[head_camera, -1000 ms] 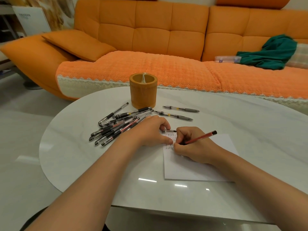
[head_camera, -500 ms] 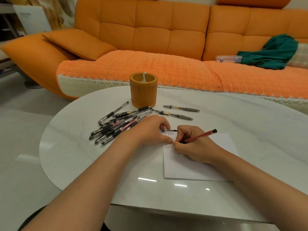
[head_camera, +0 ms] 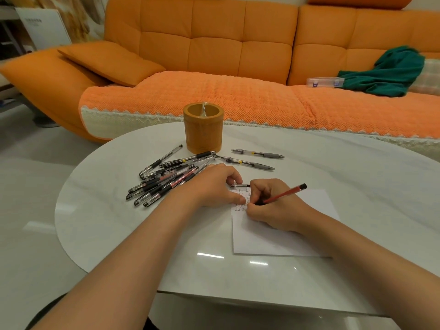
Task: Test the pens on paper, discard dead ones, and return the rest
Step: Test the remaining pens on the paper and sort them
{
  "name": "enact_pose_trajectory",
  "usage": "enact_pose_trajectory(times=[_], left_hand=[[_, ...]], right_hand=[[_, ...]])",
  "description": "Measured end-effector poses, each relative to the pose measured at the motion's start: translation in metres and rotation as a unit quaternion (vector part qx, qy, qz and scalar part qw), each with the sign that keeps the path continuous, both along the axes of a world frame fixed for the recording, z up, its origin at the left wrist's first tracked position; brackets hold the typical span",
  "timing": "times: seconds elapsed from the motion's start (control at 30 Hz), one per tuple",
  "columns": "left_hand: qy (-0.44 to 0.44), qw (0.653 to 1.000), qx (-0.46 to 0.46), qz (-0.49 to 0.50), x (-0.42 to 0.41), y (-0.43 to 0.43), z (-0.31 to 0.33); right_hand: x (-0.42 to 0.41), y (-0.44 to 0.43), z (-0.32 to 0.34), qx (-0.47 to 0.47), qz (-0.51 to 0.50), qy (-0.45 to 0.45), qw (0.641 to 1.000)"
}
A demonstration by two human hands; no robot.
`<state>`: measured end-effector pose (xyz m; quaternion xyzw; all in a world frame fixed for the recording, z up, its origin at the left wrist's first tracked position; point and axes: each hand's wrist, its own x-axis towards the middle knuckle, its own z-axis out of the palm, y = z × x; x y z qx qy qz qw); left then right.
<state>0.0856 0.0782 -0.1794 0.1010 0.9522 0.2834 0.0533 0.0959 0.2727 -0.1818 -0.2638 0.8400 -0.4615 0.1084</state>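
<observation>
Pen holder: a round orange-brown pen holder [head_camera: 203, 129] stands upright on a white oval table [head_camera: 119, 234], on the side away from the person.
Paper: a white sheet of paper [head_camera: 273, 239] lies flat, nearer the person than the holder and to its right, with small handwritten marks in its top left corner.
Right hand: the right hand [head_camera: 273, 206] is clamped on a red pen [head_camera: 285, 193], tip down on the marked corner, its black end slanting up and right.
Left hand: the left hand [head_camera: 214, 184] rests between holder and paper. Its fingers curl over a pen cap [head_camera: 240, 186], and its thumb presses the paper's edge.
Pen pile: a loose heap of pens [head_camera: 166, 179] lies just in front and left of the holder, some touching its base.
Separate pens: two grey-grip pens [head_camera: 258, 153] lie side by side just right of the holder.
Background: an orange sofa [head_camera: 214, 51] stands beyond the holder, with a green cloth [head_camera: 390, 72] far right.
</observation>
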Motion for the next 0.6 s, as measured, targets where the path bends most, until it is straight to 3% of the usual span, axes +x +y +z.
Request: enact_pose_trajectory(times=[0.13,0.3,0.47,0.6], left_hand=[[0.004,1.0,0.004,0.005,0.001,-0.001,-0.001],[0.0,1.0,0.008,0.007,0.002,0.0,0.0],[0.005,1.0,0.014,0.018,0.004,0.0,0.0],[0.043,0.998,0.015,0.036,0.006,0.001,0.0]], right_hand=[[0.0,0.0,0.001,-0.017,-0.009,-0.019,1.0],[-0.007,0.004,0.001,-0.151,-0.102,-0.064,0.981],[-0.014,0.01,0.008,-0.13,-0.104,0.01,0.986],[-0.023,0.015,0.023,-0.173,-0.127,-0.116,0.97]])
